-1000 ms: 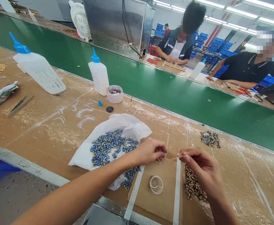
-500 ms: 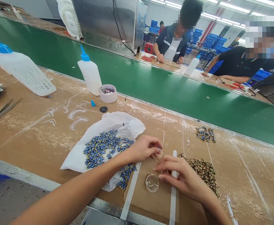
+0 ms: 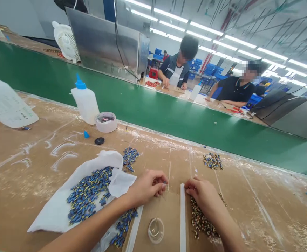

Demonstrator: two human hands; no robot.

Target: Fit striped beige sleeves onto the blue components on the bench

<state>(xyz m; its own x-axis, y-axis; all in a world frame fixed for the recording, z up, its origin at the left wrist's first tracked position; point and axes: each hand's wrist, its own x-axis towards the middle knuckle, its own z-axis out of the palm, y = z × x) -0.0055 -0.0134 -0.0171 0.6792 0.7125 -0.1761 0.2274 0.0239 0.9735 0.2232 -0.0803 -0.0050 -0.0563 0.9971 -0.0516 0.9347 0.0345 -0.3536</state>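
My left hand (image 3: pixel 152 184) is closed in a pinch on a small blue piece (image 3: pixel 165 182) at its fingertips. Across a strip of bare cardboard, my right hand (image 3: pixel 203 192) has its thumb and fingers pressed together beside a white tape strip (image 3: pixel 183 217). What it pinches, if anything, is too small to make out. Partly under that hand lies a heap of small dark brown and pale pieces (image 3: pixel 202 220). A small clear round cup (image 3: pixel 156 231) stands between the tape strips, nearer me. Many blue and yellow pieces (image 3: pixel 89 192) lie on white paper (image 3: pixel 48 213) beside my left forearm.
Two white bottles (image 3: pixel 86 105) (image 3: pixel 8 103), a tape roll (image 3: pixel 106 122), a blue cap (image 3: pixel 86 134) and a black lid (image 3: pixel 99 140) stand at the left. Small heaps (image 3: pixel 130 158) (image 3: pixel 212 161) lie further back. Beyond runs a green belt (image 3: pixel 156 112); two people work across it.
My right hand has moved right, away from my left hand, toward the brown heap. My left hand keeps its pinch. The view has tilted up, and a small blue heap now shows beyond the paper.
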